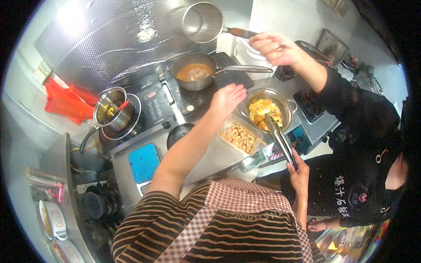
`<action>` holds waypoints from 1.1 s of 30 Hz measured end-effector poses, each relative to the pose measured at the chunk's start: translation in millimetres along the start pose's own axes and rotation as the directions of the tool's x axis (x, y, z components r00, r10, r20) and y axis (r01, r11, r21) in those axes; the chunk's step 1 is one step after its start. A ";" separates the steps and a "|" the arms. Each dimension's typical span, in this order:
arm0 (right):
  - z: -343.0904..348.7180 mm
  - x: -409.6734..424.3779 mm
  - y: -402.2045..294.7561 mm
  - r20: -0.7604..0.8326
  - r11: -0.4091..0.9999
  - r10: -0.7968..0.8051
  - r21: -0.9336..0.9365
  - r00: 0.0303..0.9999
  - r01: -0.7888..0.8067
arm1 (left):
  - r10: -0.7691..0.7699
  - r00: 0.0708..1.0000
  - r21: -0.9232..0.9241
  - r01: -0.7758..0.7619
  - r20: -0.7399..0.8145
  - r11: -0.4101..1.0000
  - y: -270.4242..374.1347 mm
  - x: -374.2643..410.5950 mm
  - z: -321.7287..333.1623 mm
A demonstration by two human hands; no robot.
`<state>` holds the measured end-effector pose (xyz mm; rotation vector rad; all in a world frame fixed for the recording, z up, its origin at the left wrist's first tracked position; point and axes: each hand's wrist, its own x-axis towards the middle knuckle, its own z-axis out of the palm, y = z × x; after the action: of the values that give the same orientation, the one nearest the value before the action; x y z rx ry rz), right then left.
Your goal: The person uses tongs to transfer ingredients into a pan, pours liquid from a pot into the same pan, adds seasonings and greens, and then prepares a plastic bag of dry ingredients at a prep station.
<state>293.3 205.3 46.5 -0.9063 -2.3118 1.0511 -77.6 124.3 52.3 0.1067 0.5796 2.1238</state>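
My left hand (227, 98) is stretched out with its fingers extended and nothing in it, in front of a dark saucepan (196, 86) of orange-brown broth with pale food in it. My right hand (298, 171) grips metal kitchen tongs (279, 139), whose tips reach into the food in a two-handled steel pot (287, 121). That pot holds yellow and orange pieces of food. Between my arms lies a clear plastic container (258, 148) of chopped, browned food. A small black frying pan (174, 133) is partly hidden behind my left forearm.
A co-worker's hand (279, 49) holds a deep steel pot (203, 22) by its wooden handle over the back. At left, a steel saucepan (110, 123) stands at an induction cooker (153, 108). A blue-topped scale (144, 162) lies nearer me. A white bin (248, 60) stands behind.
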 end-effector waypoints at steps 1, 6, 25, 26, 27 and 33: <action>0.3 -0.2 0.5 -0.003 1.000 -0.001 -0.007 1.000 0.001 | 0.044 0.999 -0.029 -0.045 -0.030 0.999 -7.8 26.4 8.2; 0.7 -4.4 1.3 -0.022 0.999 0.039 -0.018 0.999 -0.040 | 0.128 0.990 -0.205 -0.112 0.066 0.972 -26.0 75.0 54.4; 0.0 22.8 -8.8 0.026 0.991 0.097 0.087 0.995 -0.099 | 0.198 0.980 0.033 -0.197 -0.031 0.980 46.3 -110.1 -12.1; 0.1 26.6 -3.5 0.031 0.991 0.094 0.097 0.995 -0.096 | 0.198 0.980 -0.015 -0.199 -0.028 0.980 44.0 -110.3 -13.7; -0.5 31.9 3.6 0.036 0.990 0.089 0.109 0.995 -0.093 | 0.200 0.979 -0.060 -0.201 -0.025 0.978 42.3 -111.3 -10.1; -15.9 63.5 28.4 0.059 0.979 0.033 0.198 0.998 -0.044 | 0.096 0.995 0.219 -0.098 0.023 0.971 0.7 -79.3 -32.0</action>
<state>270.3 272.6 41.7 -0.8554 -2.1911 1.3129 -40.6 49.1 35.2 0.2765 0.8160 2.1454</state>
